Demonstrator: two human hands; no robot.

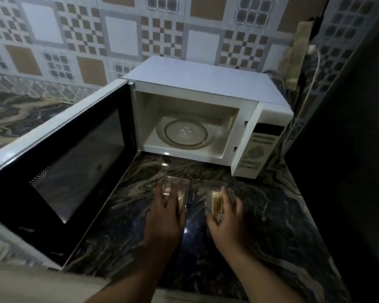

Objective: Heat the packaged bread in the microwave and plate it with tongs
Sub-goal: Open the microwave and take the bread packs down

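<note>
Loading step, before heating. I have the microwave (206, 119) standing at the back of the dark marbled table (260, 215), its door (64, 154) swung fully open to my left and its cavity lit. The glass turntable (185, 133) lies bare; nothing is yet inside.

Two clear packets of bread lie on the table just in front of the oven, side by side and a little apart. My left hand (165, 217) lies over the left packet (176, 191), fingers stretched forward along its top with the far end of the wrapper showing beyond the fingertips. Whether the thumb has closed under the packet's edge I cannot tell. My right hand (227, 219) grips the right packet (216, 201), fingers curled over its right side and thumb against its near left edge; the brown slice shows through the film between them.

I judge the task to be at its start: door open, bread still on the table, no heating begun. No plate or tongs are in view.

The next move, as I read it, calls for lifting the packets clear of the table and carrying them forward through the door opening onto the turntable, keeping them low enough to pass under the cavity's top edge. The film looks thin and slippery, so a firm pinch at the edges seems wise. The open door crowds my left side.
</note>
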